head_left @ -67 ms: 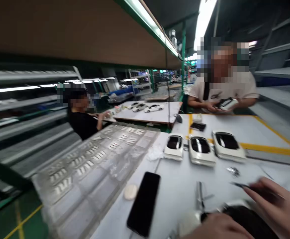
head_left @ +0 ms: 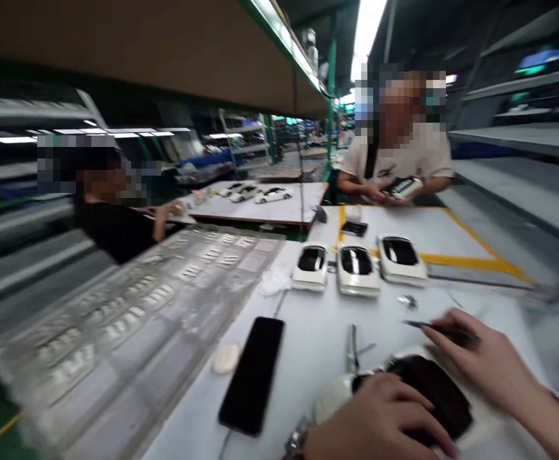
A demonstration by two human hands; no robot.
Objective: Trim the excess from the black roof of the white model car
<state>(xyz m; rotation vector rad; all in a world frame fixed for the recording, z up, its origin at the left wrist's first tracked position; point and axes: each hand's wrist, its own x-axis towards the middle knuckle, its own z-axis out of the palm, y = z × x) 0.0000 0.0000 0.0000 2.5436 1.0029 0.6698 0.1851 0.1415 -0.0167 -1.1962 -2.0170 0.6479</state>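
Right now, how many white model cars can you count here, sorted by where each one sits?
Cars in a row on the near bench: 3
Car under the left hand: 1
Cars on the far table: 3
Car held by the person opposite: 1
Total: 8

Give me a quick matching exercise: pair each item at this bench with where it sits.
Items: 1 black glass smartphone; 2 clear plastic blister tray; 3 three white model cars; 4 the person's left hand.
Places: A in a row by the yellow tape line; B on a white model car with dark windows; C flat on the white bench beside the tray; D along the bench's left side.
Pairs: 1C, 2D, 3A, 4B.
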